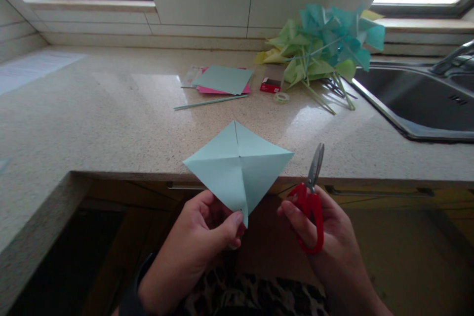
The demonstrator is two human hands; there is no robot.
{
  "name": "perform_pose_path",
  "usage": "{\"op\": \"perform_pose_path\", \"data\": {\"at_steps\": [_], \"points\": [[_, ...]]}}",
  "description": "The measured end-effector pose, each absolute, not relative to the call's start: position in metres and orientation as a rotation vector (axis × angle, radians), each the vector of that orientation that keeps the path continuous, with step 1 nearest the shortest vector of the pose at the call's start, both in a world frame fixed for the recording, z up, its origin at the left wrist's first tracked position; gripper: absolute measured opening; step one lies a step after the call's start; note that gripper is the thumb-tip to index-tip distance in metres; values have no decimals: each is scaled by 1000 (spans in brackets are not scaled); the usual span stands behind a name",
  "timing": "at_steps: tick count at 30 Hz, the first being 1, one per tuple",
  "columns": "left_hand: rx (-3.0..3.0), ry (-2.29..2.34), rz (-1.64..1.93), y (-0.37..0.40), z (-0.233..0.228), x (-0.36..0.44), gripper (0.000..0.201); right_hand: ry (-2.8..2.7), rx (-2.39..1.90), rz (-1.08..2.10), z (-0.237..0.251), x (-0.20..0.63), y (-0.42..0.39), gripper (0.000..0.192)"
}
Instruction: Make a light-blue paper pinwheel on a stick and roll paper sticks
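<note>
Pale blue paper square (237, 173), creased, slit running in from far corner, held over front edge of counter (122, 128). Left hand (209, 227) pinching its near corner between thumb and fingers. Right of paper square: right hand (331, 232) curled around red handles of scissors (314, 202), blades pointing away from body. Beyond paper square: thin stick (211, 102), then stacked paper sheets (223, 79). Beyond it, to right: red box (270, 87), tape roll (282, 98), blue-and-green paper bundle (326, 44). Far right of it: sink (425, 103).
</note>
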State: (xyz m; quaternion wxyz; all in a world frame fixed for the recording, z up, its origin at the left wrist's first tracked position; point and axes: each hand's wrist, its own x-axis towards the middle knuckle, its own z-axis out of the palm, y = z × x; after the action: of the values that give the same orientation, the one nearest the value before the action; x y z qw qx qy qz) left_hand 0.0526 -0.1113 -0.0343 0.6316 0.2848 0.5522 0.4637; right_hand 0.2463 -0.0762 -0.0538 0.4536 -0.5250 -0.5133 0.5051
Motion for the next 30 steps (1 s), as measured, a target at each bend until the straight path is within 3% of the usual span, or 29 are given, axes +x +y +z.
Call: {"op": "perform_pose_path", "data": {"at_steps": [14, 22, 30], "points": [[766, 1272, 999, -111, -35, 49, 12, -1271, -1284, 1293, -55, 246, -77, 28], [716, 1168, 970, -119, -40, 55, 24, -1130, -1132, 1613, -48, 218, -90, 29], [709, 1110, 1025, -119, -46, 48, 27, -1111, -1090, 1591, -48, 215, -89, 27]]}}
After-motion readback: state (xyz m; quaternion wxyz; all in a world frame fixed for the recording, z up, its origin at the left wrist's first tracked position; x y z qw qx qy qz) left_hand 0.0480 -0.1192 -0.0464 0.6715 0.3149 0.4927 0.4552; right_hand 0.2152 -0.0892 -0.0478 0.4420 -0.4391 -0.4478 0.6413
